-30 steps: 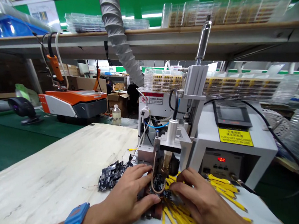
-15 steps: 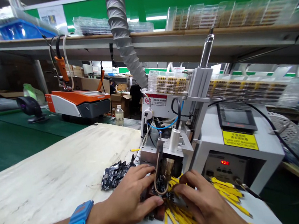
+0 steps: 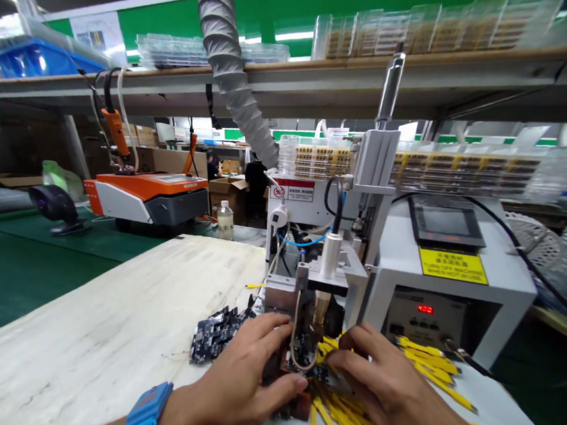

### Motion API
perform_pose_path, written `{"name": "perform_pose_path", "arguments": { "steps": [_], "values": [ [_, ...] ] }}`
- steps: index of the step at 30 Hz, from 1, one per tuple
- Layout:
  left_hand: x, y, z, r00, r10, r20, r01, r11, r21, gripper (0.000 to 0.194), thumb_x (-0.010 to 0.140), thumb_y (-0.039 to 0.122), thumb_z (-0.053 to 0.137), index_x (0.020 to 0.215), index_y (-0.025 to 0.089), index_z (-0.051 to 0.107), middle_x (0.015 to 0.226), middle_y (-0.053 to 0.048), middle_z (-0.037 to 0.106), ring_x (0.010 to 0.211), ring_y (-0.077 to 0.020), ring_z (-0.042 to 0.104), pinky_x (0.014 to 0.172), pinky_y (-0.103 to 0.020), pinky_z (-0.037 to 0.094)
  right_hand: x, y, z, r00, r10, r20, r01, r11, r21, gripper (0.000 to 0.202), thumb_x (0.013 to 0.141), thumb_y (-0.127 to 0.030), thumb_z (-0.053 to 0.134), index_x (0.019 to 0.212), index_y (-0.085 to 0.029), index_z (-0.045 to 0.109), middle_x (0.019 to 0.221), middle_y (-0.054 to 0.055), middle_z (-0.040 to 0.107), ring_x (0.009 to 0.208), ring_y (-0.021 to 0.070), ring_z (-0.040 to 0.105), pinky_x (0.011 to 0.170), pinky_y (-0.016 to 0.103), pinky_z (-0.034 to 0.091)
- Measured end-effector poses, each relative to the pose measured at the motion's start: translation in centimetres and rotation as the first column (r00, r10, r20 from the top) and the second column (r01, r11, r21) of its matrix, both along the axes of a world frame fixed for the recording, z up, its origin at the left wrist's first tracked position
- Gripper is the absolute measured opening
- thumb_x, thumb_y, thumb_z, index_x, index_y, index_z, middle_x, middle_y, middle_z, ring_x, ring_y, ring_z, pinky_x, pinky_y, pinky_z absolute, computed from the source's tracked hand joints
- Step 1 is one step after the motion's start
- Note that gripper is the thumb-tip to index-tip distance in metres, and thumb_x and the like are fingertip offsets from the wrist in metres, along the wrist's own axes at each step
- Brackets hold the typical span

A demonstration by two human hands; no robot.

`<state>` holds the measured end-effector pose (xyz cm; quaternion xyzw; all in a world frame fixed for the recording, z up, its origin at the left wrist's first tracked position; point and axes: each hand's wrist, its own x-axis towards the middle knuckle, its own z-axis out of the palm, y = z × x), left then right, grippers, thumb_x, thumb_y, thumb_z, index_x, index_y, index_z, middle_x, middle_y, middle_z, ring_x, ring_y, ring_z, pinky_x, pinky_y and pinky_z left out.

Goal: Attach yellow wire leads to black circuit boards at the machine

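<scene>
My left hand (image 3: 250, 371), with a blue wristband (image 3: 145, 419), rests at the left of a bench machine's press head (image 3: 328, 265). Its thumb and fingers are apart, on either side of a dark circuit board (image 3: 303, 356) under the head. My right hand (image 3: 385, 379) is at the board's right side, thumb and fingertips pinched on a yellow flat cable (image 3: 329, 349). A curved tan tube (image 3: 295, 344) hangs before the board and partly covers it. More yellow flat cables (image 3: 343, 415) lie below, between the hands. The exact contact at the fingertips is hidden.
A stack of dark circuit boards (image 3: 215, 334) lies on the whitish mat (image 3: 100, 334). More yellow strips (image 3: 433, 365) lie at the right, before the control box (image 3: 504, 272) with its red display. An orange machine (image 3: 147, 194), a bottle (image 3: 225, 221) and a fan (image 3: 54, 206) stand behind.
My hands keep nearly the same pose around the board. The press head's cylinder and black cable sit slightly higher; the view has shifted a little.
</scene>
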<state>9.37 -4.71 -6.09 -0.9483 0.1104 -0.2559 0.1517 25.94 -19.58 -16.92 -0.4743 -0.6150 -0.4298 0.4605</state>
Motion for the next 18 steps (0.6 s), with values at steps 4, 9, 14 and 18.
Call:
{"name": "perform_pose_path", "arguments": {
  "steps": [4, 9, 14, 18],
  "values": [
    [0.1, -0.3, 0.2, 0.999, 0.012, -0.041, -0.013, 0.999, -0.044, 0.049, 0.081, 0.027, 0.065, 0.127, 0.012, 0.056, 0.131, -0.017, 0.055, 0.12, -0.0303, 0.053, 0.101, -0.049, 0.046, 0.0, -0.2, 0.1, 1.0, 0.011, -0.001, -0.011, 1.0, 0.005, 0.028, 0.089, -0.003, 0.043, 0.101, -0.017, 0.064, 0.084, 0.01, 0.056, 0.077, 0.0202, 0.054, 0.062, 0.029, 0.048],
    [0.0, -0.4, 0.2, 0.998, -0.005, -0.059, 0.003, 1.0, -0.03, 0.052, 0.082, 0.026, 0.064, 0.131, 0.014, 0.055, 0.134, -0.016, 0.054, 0.124, -0.0305, 0.05, 0.103, -0.049, 0.044, 0.0, -0.2, 0.1, 1.0, 0.01, -0.009, -0.011, 1.0, -0.018, 0.03, 0.087, -0.002, 0.043, 0.102, -0.018, 0.064, 0.085, 0.01, 0.056, 0.079, 0.0208, 0.054, 0.064, 0.03, 0.05],
    [-0.1, -0.4, 0.2, 0.999, -0.032, -0.029, 0.033, 0.999, 0.03, 0.052, 0.081, 0.028, 0.067, 0.13, 0.015, 0.056, 0.133, -0.016, 0.056, 0.122, -0.0318, 0.052, 0.102, -0.05, 0.045, 1.5, 0.6, -1.2, 0.985, -0.137, -0.108, 0.129, 0.988, -0.082, 0.041, 0.077, 0.003, 0.041, 0.104, -0.017, 0.064, 0.095, 0.012, 0.057, 0.085, 0.0231, 0.058, 0.069, 0.033, 0.051],
    [-0.3, -0.8, 0.5, 0.996, -0.089, 0.005, 0.089, 0.994, 0.065, 0.04, 0.082, 0.032, 0.065, 0.117, 0.013, 0.062, 0.122, -0.016, 0.061, 0.112, -0.0307, 0.057, 0.094, -0.048, 0.049, 3.2, 1.0, -1.9, 0.878, -0.388, -0.282, 0.294, 0.899, -0.325, 0.029, 0.082, -0.002, 0.045, 0.097, -0.018, 0.065, 0.093, 0.01, 0.058, 0.082, 0.0253, 0.061, 0.069, 0.038, 0.05]
  ]
}}
